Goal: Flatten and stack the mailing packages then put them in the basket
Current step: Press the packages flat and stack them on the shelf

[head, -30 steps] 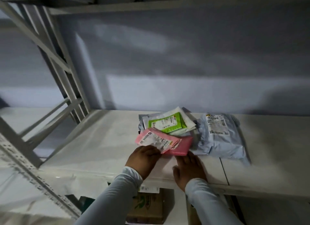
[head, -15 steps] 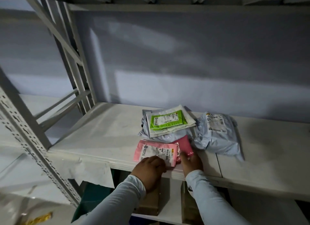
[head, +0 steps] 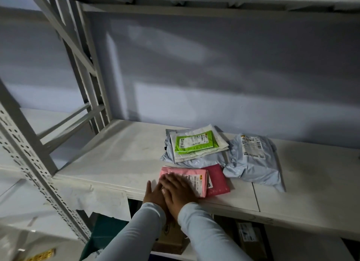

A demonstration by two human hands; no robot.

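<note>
A light pink mailing package [head: 196,176] lies near the shelf's front edge, on top of a darker pink one [head: 217,180]. My right hand [head: 178,190] lies flat with straight fingers pressing on the light pink package. My left hand [head: 153,192] is flat beside and partly under the right, at the package's left end. Behind them a green package [head: 193,142] tops a stack of white and grey mailers [head: 196,159]. A puffy grey package [head: 251,163] with a label sits to the right. No basket is in view.
The packages lie on a white shelf board [head: 120,157] of a metal rack, with perforated uprights [head: 25,149] at left and a wall behind. Cardboard boxes [head: 171,239] and a dark green item [head: 105,235] sit on the level below.
Both hands went from gripping the pink packages' front edge to lying flat on the light pink one, right over left. The light pink package now sits on the darker one.
</note>
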